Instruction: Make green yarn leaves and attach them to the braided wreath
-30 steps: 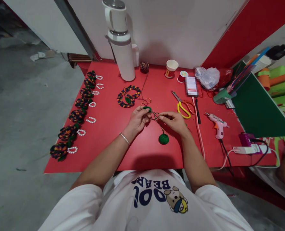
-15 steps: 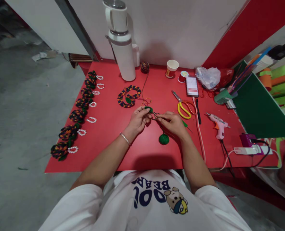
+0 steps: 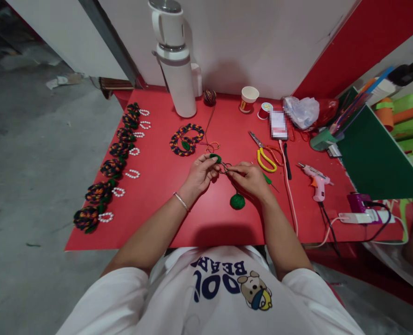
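Right hand point(image 3: 249, 178) slightly nearer left hand point(image 3: 200, 174) than 1 second ago — both pinched on green yarn point(image 3: 216, 159), partly hidden

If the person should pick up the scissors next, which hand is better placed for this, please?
The right hand, probably: it is nearer to the scissors, while the left hand would have to reach across it. Both hands seem busy with green yarn.
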Motion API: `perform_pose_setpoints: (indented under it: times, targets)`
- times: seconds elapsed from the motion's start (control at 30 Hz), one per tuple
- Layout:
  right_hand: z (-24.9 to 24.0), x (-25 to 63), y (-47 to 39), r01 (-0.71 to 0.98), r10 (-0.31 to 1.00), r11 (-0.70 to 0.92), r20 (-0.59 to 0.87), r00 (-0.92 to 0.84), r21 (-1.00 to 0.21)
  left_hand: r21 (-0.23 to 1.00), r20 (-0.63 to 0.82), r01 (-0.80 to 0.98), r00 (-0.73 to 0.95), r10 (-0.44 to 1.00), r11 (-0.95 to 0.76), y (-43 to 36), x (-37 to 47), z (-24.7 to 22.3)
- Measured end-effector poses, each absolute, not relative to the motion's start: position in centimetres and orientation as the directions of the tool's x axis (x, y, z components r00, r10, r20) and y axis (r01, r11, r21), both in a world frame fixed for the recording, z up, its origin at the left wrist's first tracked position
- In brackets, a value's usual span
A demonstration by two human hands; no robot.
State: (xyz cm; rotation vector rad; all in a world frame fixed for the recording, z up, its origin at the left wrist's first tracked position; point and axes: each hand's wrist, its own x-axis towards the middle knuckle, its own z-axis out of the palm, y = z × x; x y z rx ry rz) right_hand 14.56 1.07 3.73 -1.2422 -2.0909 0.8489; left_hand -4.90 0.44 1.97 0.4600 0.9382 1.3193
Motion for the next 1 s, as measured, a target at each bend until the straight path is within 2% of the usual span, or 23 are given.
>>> perform_pose_setpoints:
  times: [0.43,1.0]
  targets:
    - [3.30,14.50,1.25,0.591,0.898,0.398,0.167,-0.406,-0.702,0.734,-0.307,-0.648,-0.049,0.951,0.204,0.51,-4.90,1.40]
    - [3.15,14.47,1.20,0.561,0.901,0.383,0.164,-0.401,-0.734,0.834,-0.182,-0.546,-0.126,0.975,0.085,0.29,-4.26,1.18]
